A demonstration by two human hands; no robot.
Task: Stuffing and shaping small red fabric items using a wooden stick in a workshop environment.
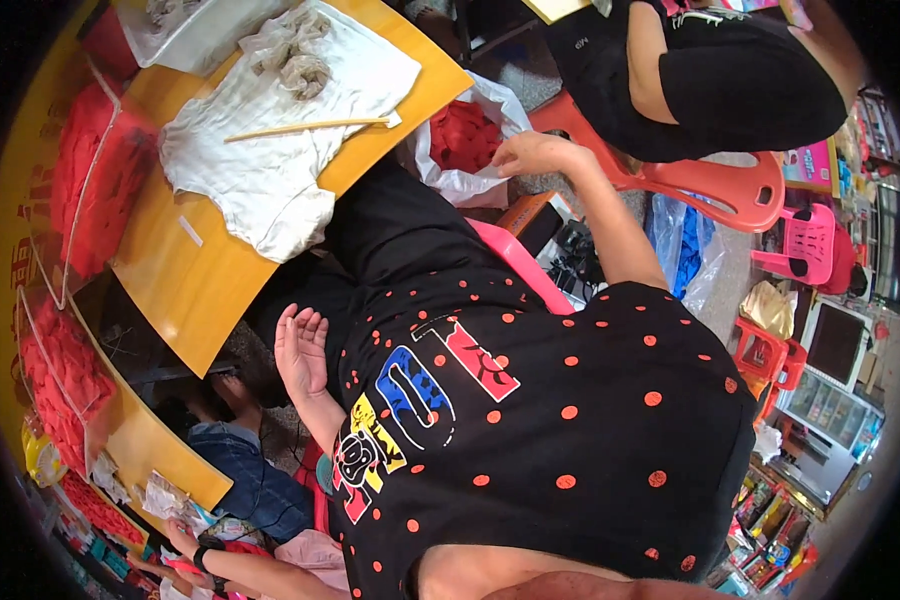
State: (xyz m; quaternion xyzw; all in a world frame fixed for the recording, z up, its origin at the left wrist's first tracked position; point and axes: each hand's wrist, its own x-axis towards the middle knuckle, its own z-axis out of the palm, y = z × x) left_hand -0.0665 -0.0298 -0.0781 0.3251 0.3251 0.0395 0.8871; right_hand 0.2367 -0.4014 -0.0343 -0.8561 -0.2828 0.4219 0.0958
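Note:
My left hand (pixel 301 350) hangs palm up beside my shirt, near the table's corner, fingers loosely curled and holding nothing. My right hand (pixel 538 155) reaches out over the rim of a white plastic bag (pixel 497 100); its fingers are extended, and I cannot tell whether they touch the bag. Inside that bag lies a heap of red pieces (pixel 462 138), perhaps cloth. On the yellow-brown table (pixel 190 290) a white shirt or cloth (pixel 240 165) is spread out. A thin wooden stick (pixel 305 129) and a crumpled, dirty clear plastic bag (pixel 298 58) rest on it.
A white plastic bin (pixel 195 45) stands at the table's far end. Bags of red pieces (pixel 95 170) line the left. Another person in black (pixel 740 85) sits on an orange chair (pixel 715 190). A co-worker's arm (pixel 245 570) shows lower left. A pink stool (pixel 808 243) stands right.

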